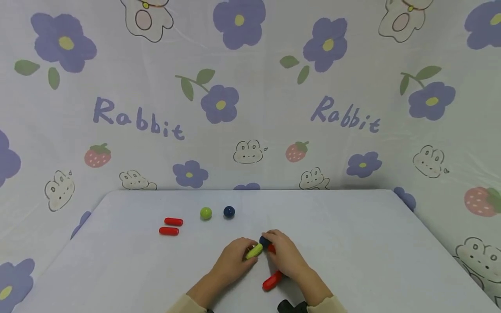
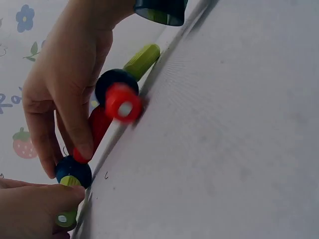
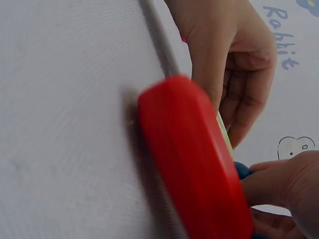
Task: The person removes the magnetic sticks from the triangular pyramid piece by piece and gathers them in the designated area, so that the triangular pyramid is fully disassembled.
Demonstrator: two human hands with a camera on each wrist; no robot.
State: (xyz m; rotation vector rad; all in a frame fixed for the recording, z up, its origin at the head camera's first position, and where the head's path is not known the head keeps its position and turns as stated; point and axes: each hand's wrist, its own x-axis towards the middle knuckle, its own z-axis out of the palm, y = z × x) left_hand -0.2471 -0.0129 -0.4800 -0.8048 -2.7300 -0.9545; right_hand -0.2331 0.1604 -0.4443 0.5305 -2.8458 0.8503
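My left hand pinches a yellow-green rod between thumb and fingers. One end of the rod meets a dark blue ball, which the fingertips of my right hand hold. From that ball a red rod runs to a second dark blue ball. This second ball also bears a red rod and a yellow-green rod; in the head view my right hand hides it. A red rod looms large in the right wrist view, and pale round spots mark some rod ends.
Two loose red rods lie on the white table at the left. Farther back sit a green ball and a dark blue ball. A patterned cloth hangs behind the table's back edge.
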